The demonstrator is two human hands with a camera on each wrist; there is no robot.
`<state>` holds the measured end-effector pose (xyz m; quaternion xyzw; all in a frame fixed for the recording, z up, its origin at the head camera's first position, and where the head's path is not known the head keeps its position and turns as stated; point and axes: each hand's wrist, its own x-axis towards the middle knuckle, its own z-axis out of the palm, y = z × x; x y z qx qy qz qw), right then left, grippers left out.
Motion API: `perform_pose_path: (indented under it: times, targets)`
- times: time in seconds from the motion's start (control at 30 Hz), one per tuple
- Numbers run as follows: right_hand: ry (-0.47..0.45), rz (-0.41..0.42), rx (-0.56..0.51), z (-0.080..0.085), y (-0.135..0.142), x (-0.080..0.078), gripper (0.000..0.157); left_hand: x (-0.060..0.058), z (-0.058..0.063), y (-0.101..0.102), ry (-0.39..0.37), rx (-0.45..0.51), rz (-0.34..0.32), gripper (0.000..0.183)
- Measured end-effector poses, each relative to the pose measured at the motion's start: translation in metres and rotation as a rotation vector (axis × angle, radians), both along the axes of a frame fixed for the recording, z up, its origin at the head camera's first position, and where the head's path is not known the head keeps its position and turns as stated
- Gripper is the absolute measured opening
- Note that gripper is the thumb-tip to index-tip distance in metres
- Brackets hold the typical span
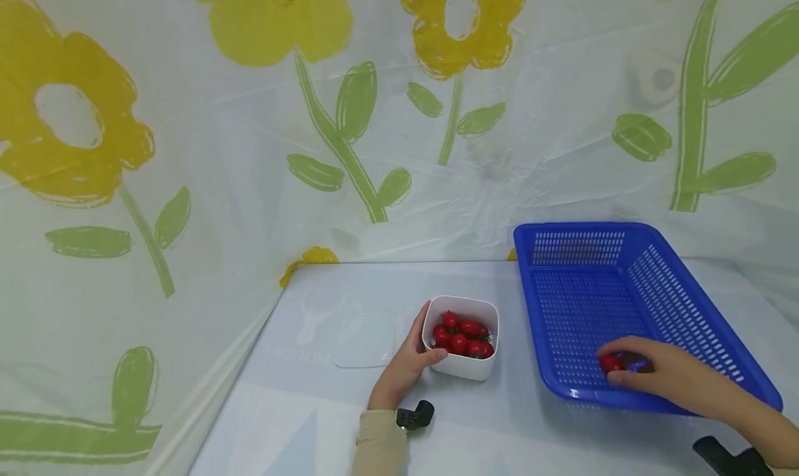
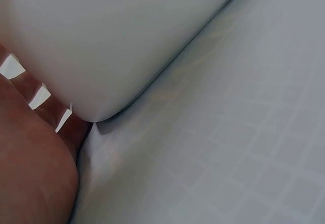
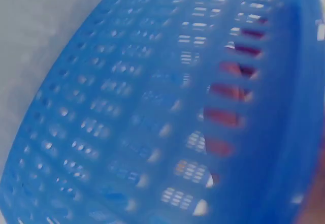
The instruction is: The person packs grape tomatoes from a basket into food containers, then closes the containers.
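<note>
On the table stands a small white square container (image 1: 463,368) with several cherry tomatoes (image 1: 459,343) in it. My left hand (image 1: 406,365) grips its left side, thumb at the front rim and fingers round the far side. In the left wrist view, the container's smooth wall (image 2: 117,46) fills the upper left, beside part of the palm. My right hand (image 1: 664,372) is inside the near end of a blue plastic basket (image 1: 549,386), its thumb and fingers around a red cherry tomato (image 1: 610,363). The right wrist view shows the perforated basket wall (image 3: 117,97), with red showing through its slots.
A clear flat lid (image 1: 364,341) lies on the white table left of the container. Behind the table hangs a white curtain (image 1: 250,150) printed with yellow flowers, reaching down its left side too. The basket's raised rim surrounds the right hand's area.
</note>
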<state>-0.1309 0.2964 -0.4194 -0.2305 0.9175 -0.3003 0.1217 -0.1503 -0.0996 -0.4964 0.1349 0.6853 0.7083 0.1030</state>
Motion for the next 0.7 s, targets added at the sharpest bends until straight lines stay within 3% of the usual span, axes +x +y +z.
perform_pose_path:
  times: [0.27, 0.47, 0.7]
  targets:
    - [0.004, -0.145, -0.112, 0.013, -0.017, 0.017, 0.041, -0.007, -0.018, -0.001, 0.009, -0.020, 0.028, 0.077]
    - [0.022, -0.185, -0.195, 0.019, -0.039, 0.025, 0.043, -0.008, -0.019, -0.001, 0.003, -0.023, 0.033, 0.077]
    - [0.130, -0.194, -0.275, 0.021, -0.066, 0.024, 0.043, -0.006, -0.016, -0.002, 0.007, -0.010, 0.026, 0.076]
